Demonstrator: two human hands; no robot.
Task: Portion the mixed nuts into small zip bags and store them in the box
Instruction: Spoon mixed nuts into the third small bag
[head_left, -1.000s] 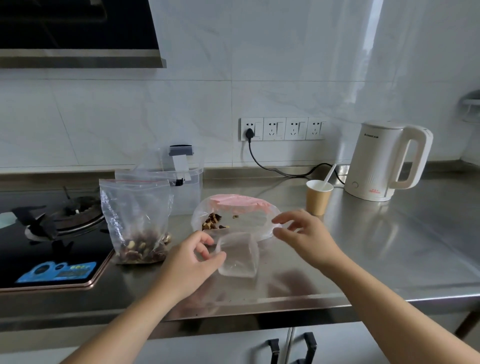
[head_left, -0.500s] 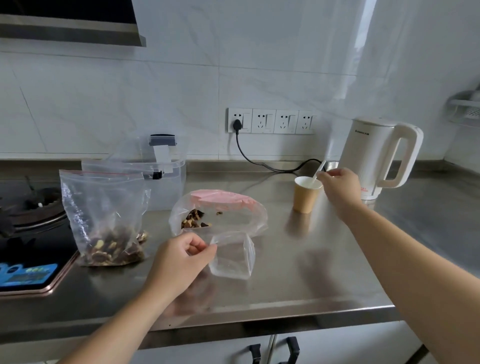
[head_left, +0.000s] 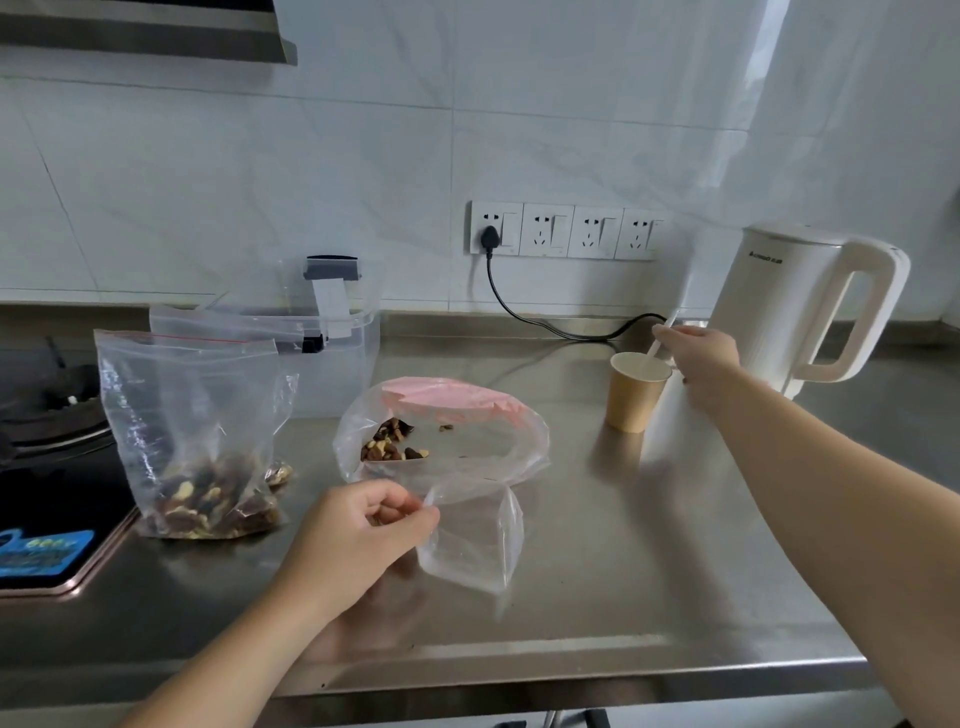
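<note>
Clear plastic zip bag of mixed nuts (head_left: 192, 441) stands upright at the steel counter's (head_left: 597, 597) left, the transparent lidded box (head_left: 332, 358) behind it. Centre, the left hand (head_left: 358, 535) pinches a small empty zip bag (head_left: 472, 540) by its mouth. Farther right, the right hand (head_left: 701, 358) grips a white spoon handle (head_left: 658, 340) in a brown paper cup (head_left: 636, 392).

White marble-look tile wall (head_left: 311, 171) w/ outlet strip (head_left: 566, 230); steel counter (head_left: 623, 571).

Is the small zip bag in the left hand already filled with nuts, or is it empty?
Empty. The small zip bag that the left hand pinches at its top edge looks clear throughout, with no nuts visible inside.
</note>
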